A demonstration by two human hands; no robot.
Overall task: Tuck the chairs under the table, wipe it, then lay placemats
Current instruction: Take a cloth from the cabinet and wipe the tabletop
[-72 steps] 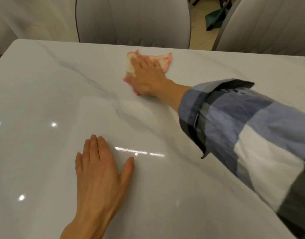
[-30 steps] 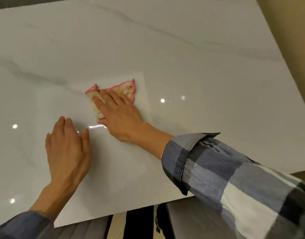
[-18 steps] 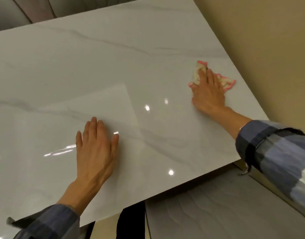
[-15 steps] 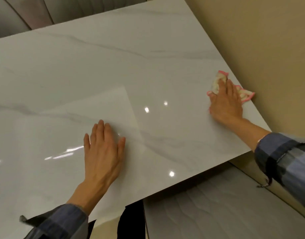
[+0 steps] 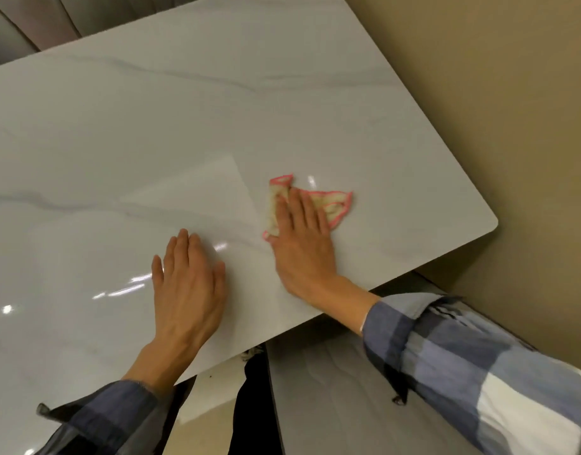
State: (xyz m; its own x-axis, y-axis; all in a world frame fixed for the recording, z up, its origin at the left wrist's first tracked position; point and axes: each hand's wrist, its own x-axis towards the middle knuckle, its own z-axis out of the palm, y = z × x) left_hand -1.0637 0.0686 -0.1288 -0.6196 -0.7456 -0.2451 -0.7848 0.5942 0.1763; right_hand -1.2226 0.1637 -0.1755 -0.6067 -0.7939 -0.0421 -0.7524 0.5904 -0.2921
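A glossy white marble table (image 5: 217,103) fills most of the view. My right hand (image 5: 304,247) lies flat with straight fingers on a small cream cloth with a pink edge (image 5: 335,205), pressing it onto the tabletop near the front right part. My left hand (image 5: 187,287) rests flat and open on the bare surface just left of it, close to the near edge. Both sleeves are blue-and-white plaid.
A grey padded chair (image 5: 348,399) sits under the near edge at the right. More grey chair backs (image 5: 29,24) show past the far left corner. A beige wall (image 5: 512,126) runs close along the table's right side.
My right hand has slid the cloth from the right edge of the table back leftward to beside my left hand. The left hand has stayed flat on the surface.
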